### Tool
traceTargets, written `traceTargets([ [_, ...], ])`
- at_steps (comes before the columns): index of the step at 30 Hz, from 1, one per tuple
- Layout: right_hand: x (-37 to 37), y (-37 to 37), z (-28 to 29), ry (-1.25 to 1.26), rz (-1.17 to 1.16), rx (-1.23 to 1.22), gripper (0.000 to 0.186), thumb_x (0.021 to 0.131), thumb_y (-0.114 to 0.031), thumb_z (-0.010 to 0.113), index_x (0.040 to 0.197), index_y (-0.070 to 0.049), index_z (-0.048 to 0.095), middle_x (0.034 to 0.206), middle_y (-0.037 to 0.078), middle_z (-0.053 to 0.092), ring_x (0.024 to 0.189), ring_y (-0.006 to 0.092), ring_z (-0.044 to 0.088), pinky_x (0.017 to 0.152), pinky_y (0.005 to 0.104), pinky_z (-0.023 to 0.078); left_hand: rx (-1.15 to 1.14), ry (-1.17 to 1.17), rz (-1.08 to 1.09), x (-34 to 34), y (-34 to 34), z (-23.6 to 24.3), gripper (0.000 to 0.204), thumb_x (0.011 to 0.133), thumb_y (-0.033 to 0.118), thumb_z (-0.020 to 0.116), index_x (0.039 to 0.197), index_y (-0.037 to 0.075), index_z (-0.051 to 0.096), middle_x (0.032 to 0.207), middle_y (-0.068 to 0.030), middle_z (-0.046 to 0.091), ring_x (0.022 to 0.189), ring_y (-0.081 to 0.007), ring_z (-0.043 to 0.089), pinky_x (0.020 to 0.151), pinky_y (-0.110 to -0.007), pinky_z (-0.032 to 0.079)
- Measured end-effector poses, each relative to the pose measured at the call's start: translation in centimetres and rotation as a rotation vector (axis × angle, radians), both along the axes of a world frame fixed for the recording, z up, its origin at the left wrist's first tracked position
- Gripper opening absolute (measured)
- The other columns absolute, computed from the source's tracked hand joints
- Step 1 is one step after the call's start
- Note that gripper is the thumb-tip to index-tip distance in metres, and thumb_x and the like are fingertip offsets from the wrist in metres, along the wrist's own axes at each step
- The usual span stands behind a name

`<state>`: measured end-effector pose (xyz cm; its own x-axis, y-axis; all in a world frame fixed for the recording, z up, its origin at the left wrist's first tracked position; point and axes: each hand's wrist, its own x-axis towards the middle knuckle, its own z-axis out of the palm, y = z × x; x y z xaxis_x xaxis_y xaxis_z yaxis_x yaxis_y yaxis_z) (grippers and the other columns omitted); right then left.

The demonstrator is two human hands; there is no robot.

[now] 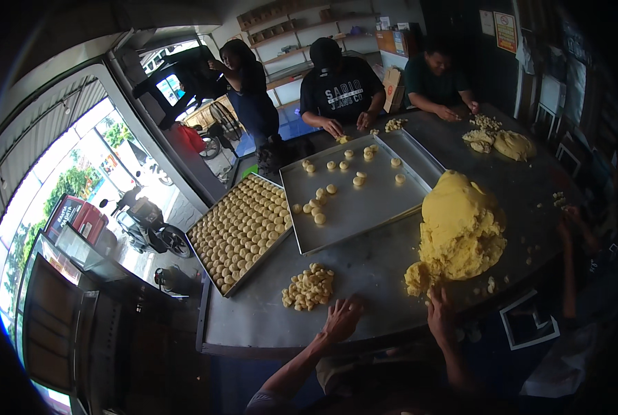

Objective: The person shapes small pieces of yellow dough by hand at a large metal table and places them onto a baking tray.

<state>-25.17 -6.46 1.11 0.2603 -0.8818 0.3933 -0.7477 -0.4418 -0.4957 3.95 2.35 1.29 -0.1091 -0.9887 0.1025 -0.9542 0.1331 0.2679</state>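
Observation:
A big mound of yellow dough [461, 225] stands on the metal table in front of me, to the right. My right hand [440, 315] is at its lower left edge, with the fingertips closed on dough beside a rough lump [417, 278]. On the tabletop to the left, my left hand [342, 319] lies with its fingers apart and nothing in it. Just beyond that hand is a pile of small dough pieces [309, 287].
Rows of dough balls fill a tray [227, 292] at the left. Behind the pile, a larger tray [385, 207] holds scattered balls. Across the metal table [371, 266], two people handle dough near more lumps [514, 146]. Another person's arm [569, 270] is at the right; someone stands behind, left.

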Motion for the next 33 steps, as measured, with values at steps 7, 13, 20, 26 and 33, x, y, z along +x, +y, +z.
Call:
traceTargets([
  [7,0.7,-1.0,-0.5,-0.061,0.049,0.127,0.040,0.090,0.001,0.055,0.130,0.000,0.055,0.129,0.026,0.049,0.115,0.0409,0.052,0.096,0.0439,0.046,-0.462,0.359,0.253,3.1,-6.4,6.9,0.053,0.087,0.014,0.062,0.135,0.003,0.043,0.129,-0.0193,0.054,0.119,-0.0384,0.050,0.100,-0.043,0.042],
  [13,-1.0,-0.5,-0.3,-0.041,-0.145,0.063,0.046,0.089,0.007,0.054,0.134,0.001,0.050,0.141,0.026,0.040,0.126,0.0408,0.047,0.100,0.0420,0.045,-0.177,-0.134,0.097,7.9,-7.7,-2.0,0.046,0.086,0.011,0.054,0.131,0.004,0.048,0.135,-0.0178,0.048,0.125,-0.0353,0.044,0.104,-0.048,0.036],
  [20,-0.1,-1.3,-1.9,-0.126,-0.003,0.121,0.040,0.085,0.006,0.058,0.125,0.003,0.057,0.126,0.027,0.053,0.120,0.0410,0.051,0.099,0.0434,0.044,-0.354,-0.086,0.088,8.4,-5.9,-4.3,0.030,0.080,0.014,0.056,0.109,0.005,0.061,0.121,-0.0159,0.051,0.112,-0.0348,0.049,0.095,-0.049,0.039],
  [26,-0.1,-3.1,-0.3,0.027,0.096,0.170,0.023,0.079,0.003,0.064,0.102,0.003,0.067,0.107,0.023,0.062,0.106,0.0386,0.057,0.092,0.0439,0.046,-0.287,0.217,0.295,7.7,-7.9,-2.1,0.016,0.082,0.013,0.057,0.095,0.008,0.064,0.105,-0.0167,0.059,0.103,-0.0357,0.053,0.085,-0.045,0.045],
  [33,-1.4,-4.3,-1.1,0.075,0.127,0.076,0.022,0.079,0.004,0.064,0.101,0.004,0.065,0.107,0.024,0.058,0.109,0.0405,0.055,0.093,0.0448,0.046,-0.562,0.087,0.024,1.2,-1.7,-3.2,0.011,0.086,0.020,0.061,0.089,0.012,0.068,0.088,-0.0101,0.065,0.103,-0.0304,0.057,0.081,-0.042,0.046],
])
